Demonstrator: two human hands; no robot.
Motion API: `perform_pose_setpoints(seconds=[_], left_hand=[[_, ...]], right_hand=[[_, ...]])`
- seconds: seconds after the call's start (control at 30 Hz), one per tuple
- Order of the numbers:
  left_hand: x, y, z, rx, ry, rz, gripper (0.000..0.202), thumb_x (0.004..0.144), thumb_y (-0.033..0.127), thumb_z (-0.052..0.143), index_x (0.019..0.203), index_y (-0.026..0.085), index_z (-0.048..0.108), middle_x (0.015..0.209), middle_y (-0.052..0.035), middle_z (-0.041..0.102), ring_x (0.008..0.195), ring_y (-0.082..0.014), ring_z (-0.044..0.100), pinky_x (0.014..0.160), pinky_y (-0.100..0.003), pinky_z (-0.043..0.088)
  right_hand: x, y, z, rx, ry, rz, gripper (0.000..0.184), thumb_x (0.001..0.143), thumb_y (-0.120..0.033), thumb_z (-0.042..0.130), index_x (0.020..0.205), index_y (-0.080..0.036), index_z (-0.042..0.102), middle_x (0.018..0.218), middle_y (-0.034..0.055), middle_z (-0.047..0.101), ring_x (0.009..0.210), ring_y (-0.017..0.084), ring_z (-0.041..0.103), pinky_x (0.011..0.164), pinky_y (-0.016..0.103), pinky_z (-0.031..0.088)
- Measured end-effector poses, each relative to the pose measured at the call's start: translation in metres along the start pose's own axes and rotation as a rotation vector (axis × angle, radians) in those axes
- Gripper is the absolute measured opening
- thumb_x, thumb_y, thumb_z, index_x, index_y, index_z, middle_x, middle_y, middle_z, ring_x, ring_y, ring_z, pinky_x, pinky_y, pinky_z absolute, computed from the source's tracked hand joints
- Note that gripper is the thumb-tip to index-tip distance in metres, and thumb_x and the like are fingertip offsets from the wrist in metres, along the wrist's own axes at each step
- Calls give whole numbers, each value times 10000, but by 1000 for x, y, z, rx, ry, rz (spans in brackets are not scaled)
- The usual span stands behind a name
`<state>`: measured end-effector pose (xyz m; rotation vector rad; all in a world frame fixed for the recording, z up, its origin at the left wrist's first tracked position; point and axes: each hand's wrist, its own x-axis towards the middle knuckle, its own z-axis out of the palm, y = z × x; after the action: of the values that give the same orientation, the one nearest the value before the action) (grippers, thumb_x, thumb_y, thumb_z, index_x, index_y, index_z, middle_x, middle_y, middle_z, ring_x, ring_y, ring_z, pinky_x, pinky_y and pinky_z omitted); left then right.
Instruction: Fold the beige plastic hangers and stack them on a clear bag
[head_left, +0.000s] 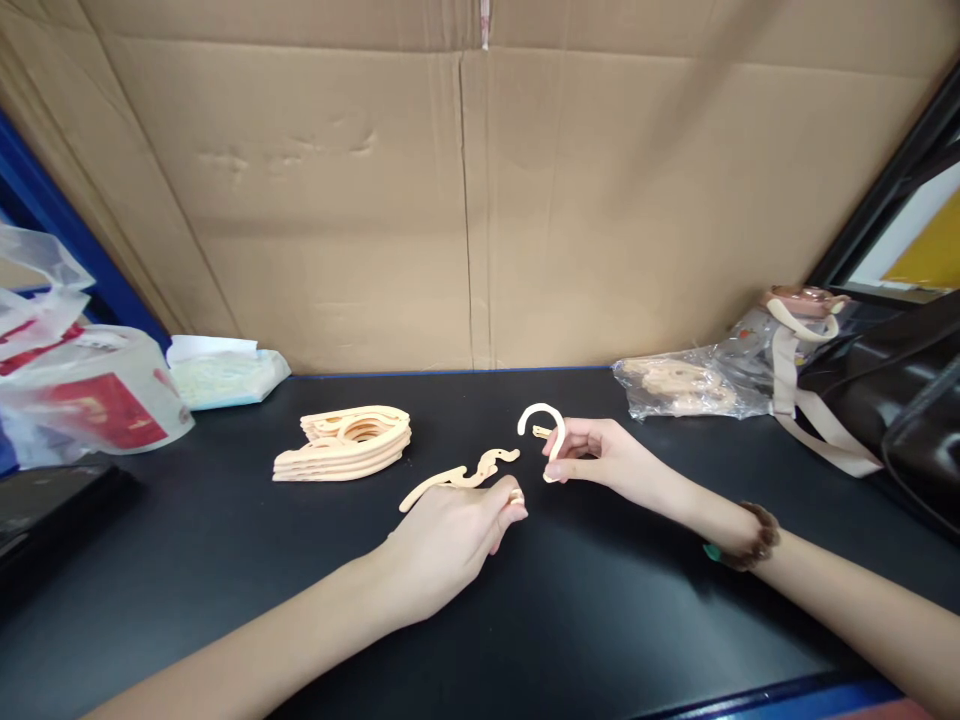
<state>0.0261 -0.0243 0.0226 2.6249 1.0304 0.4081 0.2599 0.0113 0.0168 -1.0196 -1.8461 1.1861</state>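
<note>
My right hand [600,455] pinches a cream plastic hanger hook [556,415] by its lower end, its curve opening to the left. A small cream piece with a metallic glint [541,433] shows beside those fingers. Closer to me, my left hand [457,535] is closed, with a small cream hanger piece [516,496] showing at its fingertips; most of it is hidden. Just beyond that hand is a curved cream hanger arm [480,470], partly covered by the knuckles; I cannot tell whether the hand touches it. Farther left lies a stack of cream folding hangers [341,455].
Behind the black table [600,620] stands a cardboard wall [337,220]. A clear bag of cream parts [690,388], a strapped bottle [757,335] and a black bag [892,410] sit right. At left are a tissue pack [229,375], a plastic-wrapped tub [120,390] and a dark flat object [52,510].
</note>
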Motion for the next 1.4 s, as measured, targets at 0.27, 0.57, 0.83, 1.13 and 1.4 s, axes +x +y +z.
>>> perform_pose_setpoints(seconds=[0.27,0.57,0.83,1.13,1.4], left_hand=[[3,2,4,53,-19,-38,320,1020,354,209,784,226,383,694,24,524,596,-179,505,584,-280,317],[1,5,10,68,79,-51,243,1008,307,218,888,229,415,634,41,541,551,-180,539,548,-255,289],[1,8,14,86,119,-54,273,968,339,370,721,223,364,531,64,452,485,-151,472,529,-248,246],[-1,6,17,31,133,-15,418,914,452,516,617,195,374,488,68,459,425,-107,434,493,-221,230],[-3,5,20,104,232,190,353,995,338,352,680,199,432,523,43,533,423,-119,495,450,-232,238]], right_hand=[[-3,-6,5,193,-74,79,155,759,-306,752,795,-182,665,721,-8,721,714,149,685,767,317,530],[-2,-1,9,240,-139,27,126,746,-278,776,796,-194,696,770,-25,740,790,157,709,823,318,520],[-5,-5,10,304,-161,72,124,761,-273,772,806,-184,699,779,-9,737,762,131,676,810,301,508],[-7,-8,13,383,-275,135,136,750,-243,778,815,-169,684,784,8,744,751,131,677,787,295,512],[-5,-5,17,389,-300,151,170,743,-217,774,812,-170,626,778,-15,712,715,102,640,761,267,495]])
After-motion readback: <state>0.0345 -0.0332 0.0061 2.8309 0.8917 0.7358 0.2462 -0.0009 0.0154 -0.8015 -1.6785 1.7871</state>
